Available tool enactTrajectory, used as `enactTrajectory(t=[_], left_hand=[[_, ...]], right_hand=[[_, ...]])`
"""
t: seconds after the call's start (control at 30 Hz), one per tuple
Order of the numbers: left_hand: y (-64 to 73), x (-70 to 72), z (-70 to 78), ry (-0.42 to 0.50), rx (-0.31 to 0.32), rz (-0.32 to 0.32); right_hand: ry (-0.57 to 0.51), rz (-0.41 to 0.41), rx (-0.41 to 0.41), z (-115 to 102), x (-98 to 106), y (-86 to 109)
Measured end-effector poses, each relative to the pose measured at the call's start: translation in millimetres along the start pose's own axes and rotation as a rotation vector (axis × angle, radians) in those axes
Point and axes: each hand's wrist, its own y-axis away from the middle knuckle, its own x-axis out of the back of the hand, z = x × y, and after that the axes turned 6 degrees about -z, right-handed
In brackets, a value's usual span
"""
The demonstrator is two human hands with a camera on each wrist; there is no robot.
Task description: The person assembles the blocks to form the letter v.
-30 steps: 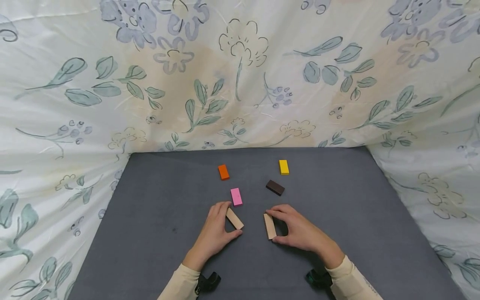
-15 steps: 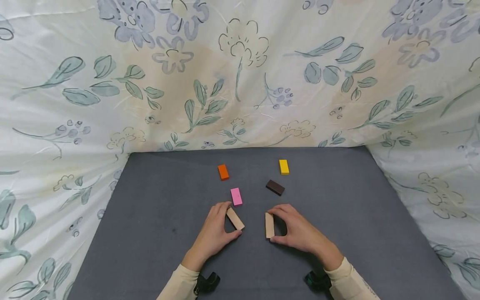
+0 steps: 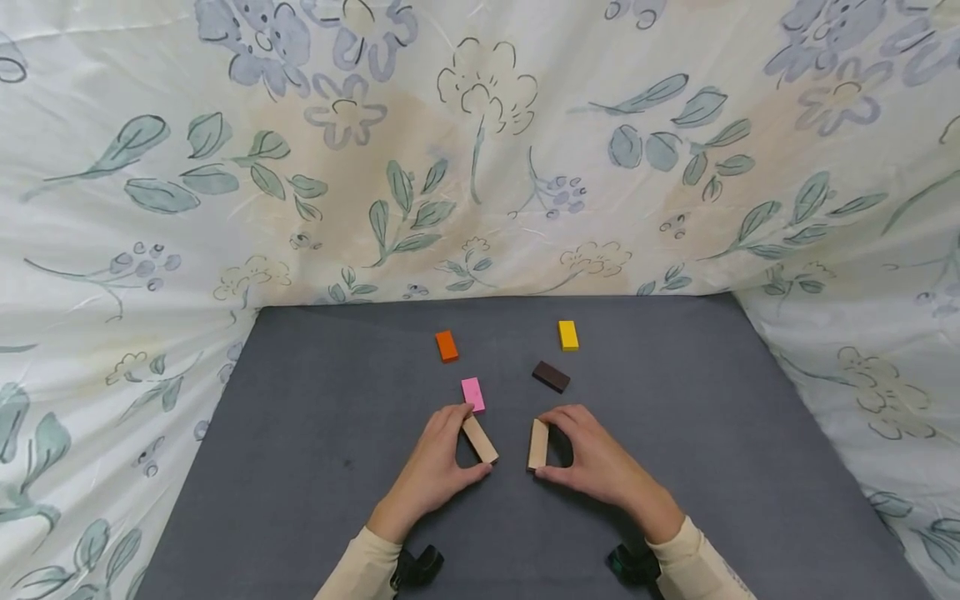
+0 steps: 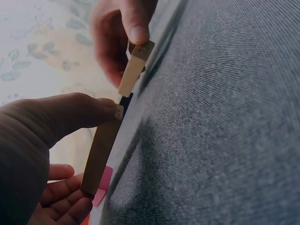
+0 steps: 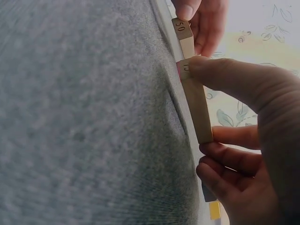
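My left hand (image 3: 431, 471) pinches a plain wooden block (image 3: 480, 440) end to end between thumb and fingers. That block slants, its far end to the left, and its fingers overlap the near end of the pink block (image 3: 473, 394). My right hand (image 3: 603, 462) holds a second plain wooden block (image 3: 537, 445) the same way, standing nearly straight away from me. A gap lies between the two blocks. In the right wrist view, the left-hand block (image 5: 183, 37) shows "50" on its end; digits on the right-hand block (image 5: 197, 110) are partly under the thumb.
Farther back on the grey cloth (image 3: 300, 433) lie an orange block (image 3: 447, 347), a dark brown block (image 3: 551, 377) and a yellow block (image 3: 568, 335). A flowered white curtain (image 3: 480, 233) rises behind the cloth and along both sides.
The left hand has shifted slightly right with its wooden block. The right hand's block has moved a little away from me and turned slightly clockwise. The coloured blocks have stayed put.
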Motion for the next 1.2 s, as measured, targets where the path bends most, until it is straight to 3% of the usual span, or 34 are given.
enactTrajectory(t=[0.8, 1.2], left_hand=[[-14.1, -7.5, -0.4, 0.002, -0.068, -0.031], [-23.0, -7.8, -6.1, -0.027, -0.097, -0.037]], right_hand=[[0.099, 0.087, 0.025, -5.4, -6.2, -15.1], [0.143, 0.124, -0.046, -8.4, -9.8, -20.2]])
